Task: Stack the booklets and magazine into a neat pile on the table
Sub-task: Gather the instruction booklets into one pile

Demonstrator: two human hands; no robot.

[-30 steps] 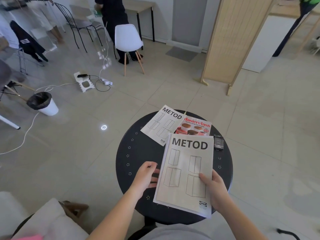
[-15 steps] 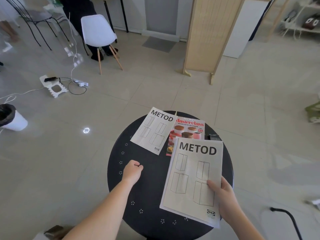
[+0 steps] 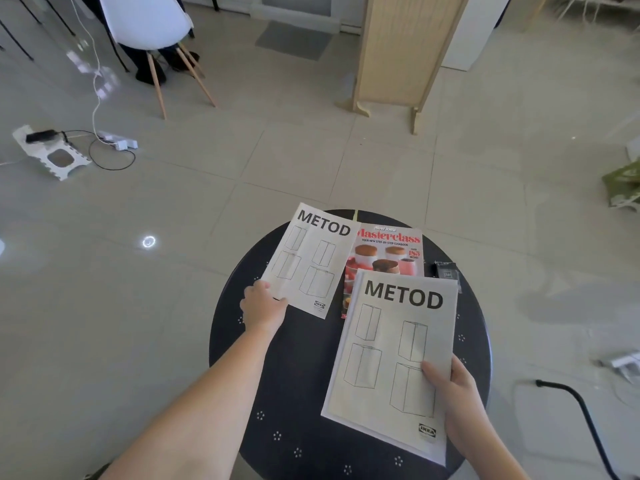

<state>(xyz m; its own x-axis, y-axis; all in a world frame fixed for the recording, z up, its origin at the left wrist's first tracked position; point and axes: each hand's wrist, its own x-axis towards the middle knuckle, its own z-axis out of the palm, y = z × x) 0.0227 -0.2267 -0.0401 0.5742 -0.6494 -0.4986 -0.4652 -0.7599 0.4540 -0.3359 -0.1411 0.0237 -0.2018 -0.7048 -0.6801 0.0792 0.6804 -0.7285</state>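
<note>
On the round black table (image 3: 298, 382) lie two white METOD booklets and a red Masterclass magazine (image 3: 389, 254). The far booklet (image 3: 310, 261) sits at the table's back left, overlapping the magazine's left edge. My left hand (image 3: 261, 304) is at its near left corner, fingers closed on the edge. The near booklet (image 3: 388, 358) covers the magazine's lower part. My right hand (image 3: 453, 393) grips it at the lower right, thumb on the cover.
A small dark packet (image 3: 446, 271) lies on the table right of the magazine. On the floor are a white chair (image 3: 149, 26), a power strip with cables (image 3: 114, 143), a wooden screen (image 3: 405, 53) and a black cable (image 3: 581, 414).
My left hand has left the near booklet, reached forward across the table and taken the far booklet's corner. The camera has tilted down and right. My right hand keeps its grip.
</note>
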